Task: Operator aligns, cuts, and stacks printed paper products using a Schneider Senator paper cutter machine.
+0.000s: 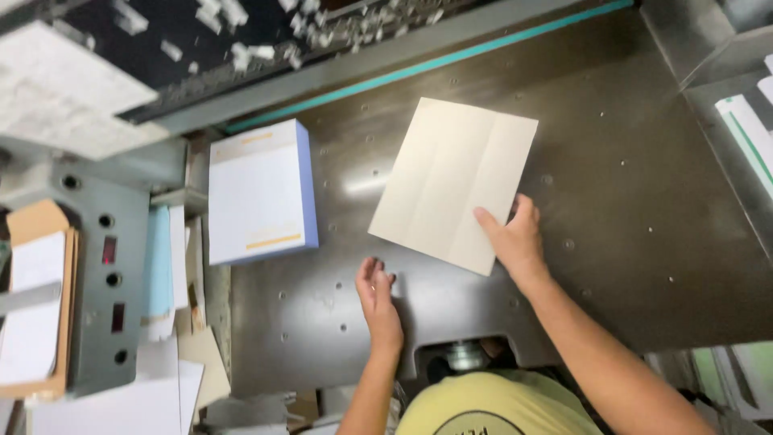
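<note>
On metal table point(612, 177): right hand point(515, 238) pinching cardboard sheet point(451, 181); left hand point(378, 298) spread, empty.

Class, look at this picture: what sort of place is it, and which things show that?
Probably a print shop or bindery, at a paper-cutting machine: a steel table, a paper stack, and offcuts behind. The right hand holds a sheet.

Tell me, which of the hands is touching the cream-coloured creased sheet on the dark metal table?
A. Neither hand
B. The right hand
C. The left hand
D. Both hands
B. The right hand rests on the lower corner of the cream-coloured creased sheet, while the left hand lies apart from it on the dark metal table.
</note>
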